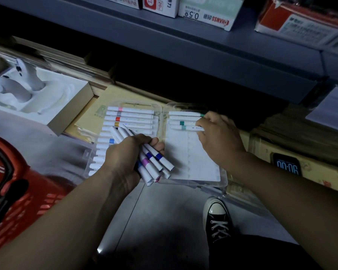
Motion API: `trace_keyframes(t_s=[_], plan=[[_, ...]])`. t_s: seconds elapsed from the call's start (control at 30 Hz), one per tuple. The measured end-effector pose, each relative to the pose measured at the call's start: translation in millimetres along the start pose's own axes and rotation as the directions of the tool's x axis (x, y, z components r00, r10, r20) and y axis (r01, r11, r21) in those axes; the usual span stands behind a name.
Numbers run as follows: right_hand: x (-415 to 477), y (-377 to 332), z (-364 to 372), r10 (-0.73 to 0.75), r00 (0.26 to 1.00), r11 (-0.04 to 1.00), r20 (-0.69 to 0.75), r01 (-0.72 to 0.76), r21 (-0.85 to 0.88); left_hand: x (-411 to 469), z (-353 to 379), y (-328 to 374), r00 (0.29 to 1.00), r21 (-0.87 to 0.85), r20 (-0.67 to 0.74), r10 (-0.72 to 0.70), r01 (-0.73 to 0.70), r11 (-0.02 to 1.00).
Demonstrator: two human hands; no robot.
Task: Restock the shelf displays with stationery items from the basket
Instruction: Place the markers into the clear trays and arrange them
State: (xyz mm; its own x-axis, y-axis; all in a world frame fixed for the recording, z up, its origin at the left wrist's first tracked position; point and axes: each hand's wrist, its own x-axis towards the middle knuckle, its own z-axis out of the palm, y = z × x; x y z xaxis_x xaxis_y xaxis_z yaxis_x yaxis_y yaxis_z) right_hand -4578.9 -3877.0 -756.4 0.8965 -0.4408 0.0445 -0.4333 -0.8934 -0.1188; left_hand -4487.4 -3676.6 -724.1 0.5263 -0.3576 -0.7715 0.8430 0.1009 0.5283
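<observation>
Head camera looked down on the clear marker case (193, 172), which lay open and flat below the grey shelf (203, 45), its near edge over the floor (164, 211). And the left half was well filled: a row of white markers (131, 115) lay side by side, with pink, grey, red, yellow and blue bands showing. The right half held just three green-banded markers at its far end, the rest of it bare white!

The right hand (219, 137) was in there, its grip pinched on the end of the third green marker (185, 128), which lay in the case just beside the other two. The left hand (123, 158) hovered over the case's middle, its grip clamped round a bundle of markers (154, 162), blue, purple and pink bands fanning out below the fingers.

Out to the left, the red basket (18, 191) sat on the floor, only partly in view, and beyond it rested a white moulded tray (37, 102). Up on the shelf stood product boxes (207, 14), white with red print. Off to the right, a small timer (286, 165) rested on a patterned box, well apart from the case. Near the bottom, a black sneaker (218, 217) with white laces was planted on the floor, just beside the case's near corner.
</observation>
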Motion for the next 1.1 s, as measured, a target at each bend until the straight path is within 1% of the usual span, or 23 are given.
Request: trace_keyframes(t_s=[0.13,0.2,0.23,0.37,0.43,0.6,0.73,0.77,0.9,0.93,0.97,1.0,1.03,1.07,1.1], plan=[[-6.9,-7.6,0.5,-0.088,0.993,0.988,-0.077,0.077,-0.134,1.0,-0.7,1.5,1.0,-0.006,0.004,0.004,-0.004,1.0],[-12.3,-10.0,-0.2,-0.145,0.988,0.969,-0.061,0.129,-0.21,0.8,0.5,1.5,1.0,-0.006,0.004,0.009,-0.009,1.0],[-15.3,-11.5,0.7,-0.15,0.988,0.966,-0.033,0.14,-0.22,0.9,0.8,1.2,1.0,-0.006,0.001,0.013,-0.013,1.0],[-27.4,-16.7,19.6,-0.084,0.99,0.982,0.111,0.101,-0.16,-0.1,2.0,0.9,1.0,-0.002,0.004,0.013,-0.013,1.0],[-30.6,-17.2,30.5,-0.083,0.986,0.986,0.146,0.103,-0.133,-1.0,2.5,1.4,1.0,0.009,0.011,0.011,-0.011,1.0],[-31.4,-8.0,31.2,-0.177,0.971,0.98,0.158,0.19,-0.066,-3.9,4.9,-0.5,0.999,0.023,0.04,0.027,-0.028,0.999],[-32.7,0.6,26.6,-0.267,0.954,0.957,0.133,0.278,-0.077,-8.4,8.5,-3.5,0.998,0.045,0.049,0.031,-0.033,0.998],[-32.4,2.0,25.0,-0.276,0.951,0.957,0.137,0.286,-0.057,-9.1,9.2,-3.9,0.998,0.048,0.051,0.032,-0.035,0.998],[-31.0,0.7,14.8,-0.242,0.944,0.97,0.226,0.243,0.023,-10.7,10.6,-6.7,0.998,0.062,0.057,0.022,-0.026,0.998],[-29.8,-2.2,11.1,-0.241,0.942,0.97,0.235,0.231,0.072,-11.4,10.4,-7.3,0.998,0.067,0.058,0.024,-0.028,0.997],[-28.6,-7.0,5.4,-0.233,0.949,0.966,0.21,0.201,0.164,-11.7,10.0,-7.7,0.998,0.074,0.062,0.03,-0.035,0.997],[-27.8,-13.1,0.3,-0.209,0.968,0.946,0.141,0.163,0.282,-11.5,9.2,-7.8,0.997,0.082,0.062,0.039,-0.044,0.996],[-27.6,-21.5,-5.9,-0.162,0.985,0.912,0.054,0.129,0.389,-11.5,8.4,-7.4,0.997,0.09,0.055,0.05,-0.055,0.994],[-27.7,-30.7,-13.7,-0.095,0.995,0.859,0.015,0.075,0.507,-10.9,7.5,-6.9,0.997,0.091,0.045,0.063,-0.067,0.994],[-28.0,-40.9,-22.8,-0.035,0.997,0.775,0.067,-0.015,0.631,-9.8,6.0,-6.2,0.996,0.094,0.035,0.077,-0.08,0.992]])
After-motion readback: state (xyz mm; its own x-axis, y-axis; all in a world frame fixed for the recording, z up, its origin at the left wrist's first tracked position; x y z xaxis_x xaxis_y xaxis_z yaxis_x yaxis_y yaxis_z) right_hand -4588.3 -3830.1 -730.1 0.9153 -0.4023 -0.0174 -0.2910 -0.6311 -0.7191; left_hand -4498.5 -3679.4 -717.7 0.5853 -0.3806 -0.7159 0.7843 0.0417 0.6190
